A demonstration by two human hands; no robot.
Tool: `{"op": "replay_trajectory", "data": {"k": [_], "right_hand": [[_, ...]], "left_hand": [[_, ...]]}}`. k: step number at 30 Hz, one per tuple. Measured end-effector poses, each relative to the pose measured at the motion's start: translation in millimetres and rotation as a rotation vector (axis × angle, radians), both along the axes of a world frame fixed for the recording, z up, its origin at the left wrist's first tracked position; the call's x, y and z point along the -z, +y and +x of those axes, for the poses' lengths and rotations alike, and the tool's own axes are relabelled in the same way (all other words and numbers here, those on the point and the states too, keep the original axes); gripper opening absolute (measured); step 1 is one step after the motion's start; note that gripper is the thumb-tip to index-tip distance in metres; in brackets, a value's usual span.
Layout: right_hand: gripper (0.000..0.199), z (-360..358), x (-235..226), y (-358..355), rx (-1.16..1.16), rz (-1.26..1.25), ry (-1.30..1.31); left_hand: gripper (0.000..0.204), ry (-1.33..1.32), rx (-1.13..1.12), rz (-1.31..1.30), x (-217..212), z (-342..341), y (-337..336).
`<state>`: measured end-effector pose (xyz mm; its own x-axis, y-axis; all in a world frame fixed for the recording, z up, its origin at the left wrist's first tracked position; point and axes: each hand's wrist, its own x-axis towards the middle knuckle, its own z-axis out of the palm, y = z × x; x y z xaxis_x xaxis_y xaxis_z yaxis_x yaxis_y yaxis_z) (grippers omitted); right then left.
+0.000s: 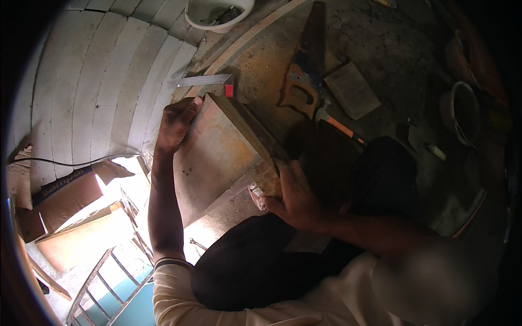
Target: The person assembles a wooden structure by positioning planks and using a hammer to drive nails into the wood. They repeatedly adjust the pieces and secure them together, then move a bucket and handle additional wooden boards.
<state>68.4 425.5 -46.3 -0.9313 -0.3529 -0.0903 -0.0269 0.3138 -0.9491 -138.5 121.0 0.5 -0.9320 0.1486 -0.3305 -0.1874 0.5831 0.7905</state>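
Note:
A long piece of wood (244, 129) slants between my two hands, its narrow edge toward the right. My left hand (178, 124) is closed at its far left end, with the fingertips pinched near the corner. Around the near right end my right hand (296, 196) is wrapped, thumb on the near side and fingers over the edge. Just beyond the far end lies a square (202, 81) with a metal blade and a red part. To the right are a handsaw (302, 81) with a wooden handle and a hammer (341, 126) with an orange-and-black handle.
A flat rectangular slab (353, 91) lies right of the saw. A white basin (197, 20) holding tools stands at the far edge, and a round bucket (447, 111) at the right. Plank boarding (109, 70) fills the left; a metal ladder-like frame (100, 266) stands lower left.

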Motion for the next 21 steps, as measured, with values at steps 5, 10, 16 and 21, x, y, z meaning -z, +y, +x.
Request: {"op": "replay_trajectory", "data": {"k": [5,10,16,21], "right_hand": [[0.084,1.0,0.8,-0.2,0.010,-0.009,0.012],[0.083,2.6,2.0,-1.2,0.013,-0.004,0.022],[0.084,1.1,0.2,1.1,-0.018,0.072,0.049],[0.085,-3.0,-1.4,7.0,-0.047,0.019,-0.038]], "left_hand": [[0.043,-0.004,-0.014,-0.055,-2.8,1.2,2.8],[0.038,0.058,0.003,0.008,-4.4,2.9,7.2],[0.038,0.016,-0.013,0.063,-5.7,4.1,9.1],[0.037,0.022,-0.038,0.037,-4.9,4.9,6.3]]}}
